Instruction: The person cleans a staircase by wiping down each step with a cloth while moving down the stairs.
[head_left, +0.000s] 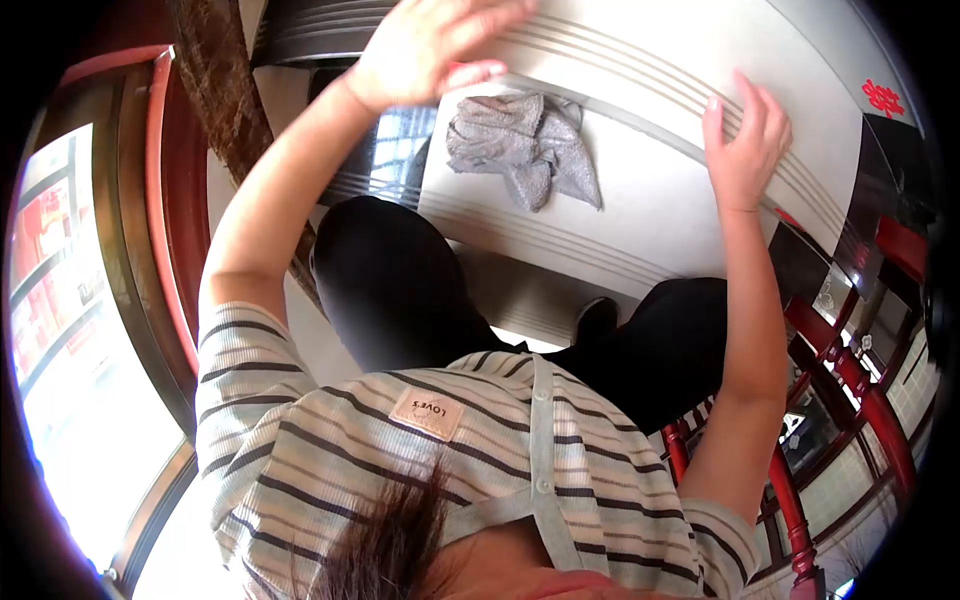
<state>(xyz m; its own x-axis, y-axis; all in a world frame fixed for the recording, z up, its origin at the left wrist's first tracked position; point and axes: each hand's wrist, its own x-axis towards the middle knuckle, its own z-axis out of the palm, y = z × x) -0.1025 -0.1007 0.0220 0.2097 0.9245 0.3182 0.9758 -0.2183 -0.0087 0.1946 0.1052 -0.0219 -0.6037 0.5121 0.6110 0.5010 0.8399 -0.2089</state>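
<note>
A crumpled grey cloth (520, 145) lies on a pale step (640, 210) in front of my knees. My left hand (425, 50) is at the top, above and left of the cloth, with its fingers spread near the edge of the upper pale step (610, 60). Over the right part of that upper step is my right hand (748, 140), its fingers apart and pointing up. Neither hand touches the cloth, and nothing shows in either one. Whether the hands rest on the surface cannot be told.
Dark red railings (870, 410) stand at the right. A brown marbled post (225, 90) and a red-framed glass door (70, 260) are at the left. A dark shoe (597, 318) shows below the step. A red marking (882, 98) is at the upper right.
</note>
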